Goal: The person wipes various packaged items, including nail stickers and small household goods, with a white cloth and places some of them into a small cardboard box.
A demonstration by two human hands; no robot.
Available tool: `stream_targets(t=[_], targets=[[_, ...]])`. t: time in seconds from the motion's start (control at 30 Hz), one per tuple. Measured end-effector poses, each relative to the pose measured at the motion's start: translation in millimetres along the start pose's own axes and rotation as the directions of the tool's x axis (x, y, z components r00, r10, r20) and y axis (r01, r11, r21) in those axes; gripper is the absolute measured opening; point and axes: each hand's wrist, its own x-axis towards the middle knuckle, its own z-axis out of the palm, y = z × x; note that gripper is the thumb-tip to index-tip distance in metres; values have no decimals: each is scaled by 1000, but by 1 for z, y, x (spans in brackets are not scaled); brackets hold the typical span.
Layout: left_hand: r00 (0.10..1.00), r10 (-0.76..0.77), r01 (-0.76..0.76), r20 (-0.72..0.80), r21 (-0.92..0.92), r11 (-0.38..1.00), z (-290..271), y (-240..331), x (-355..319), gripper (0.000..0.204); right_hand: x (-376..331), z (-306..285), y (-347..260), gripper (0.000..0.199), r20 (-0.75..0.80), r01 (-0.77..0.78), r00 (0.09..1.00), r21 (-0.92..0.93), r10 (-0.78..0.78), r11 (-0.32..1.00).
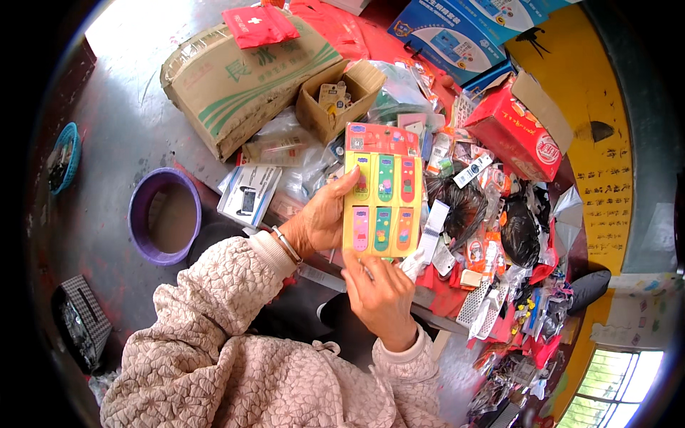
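Observation:
In front of me is a yellow card (374, 202) with a red top, held upright. It bears several small, rounded, coloured strips with cartoon figures, set in two rows. My left hand (322, 214) is closed on its left edge, the thumb lying over the front. Below it, my right hand (379, 291) has its curled fingers at the card's lower left corner and seems to pinch the edge there. A white box (250, 192) with a picture of a dark device lies left of my left hand.
A large cardboard box (246, 89) carries a red first-aid pouch (261, 26). Beside it is a small open carton (314, 114). A purple basin (135, 221) of murky water stands on the left. Packaged goods, black plastic bags (519, 232) and a red carton (514, 132) crowd the right.

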Motion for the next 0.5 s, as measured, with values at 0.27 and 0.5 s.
stream_targets(t=[0.27,0.5], targets=[[987,-162,158,27,93,983,-5,-7,-3,56,15,-41,17,39,-445,-83,839,462,312,883],[987,-159,160,22,-51,986,-18,-3,-9,51,40,23,11,45,-137,-118,978,241,155,963]])
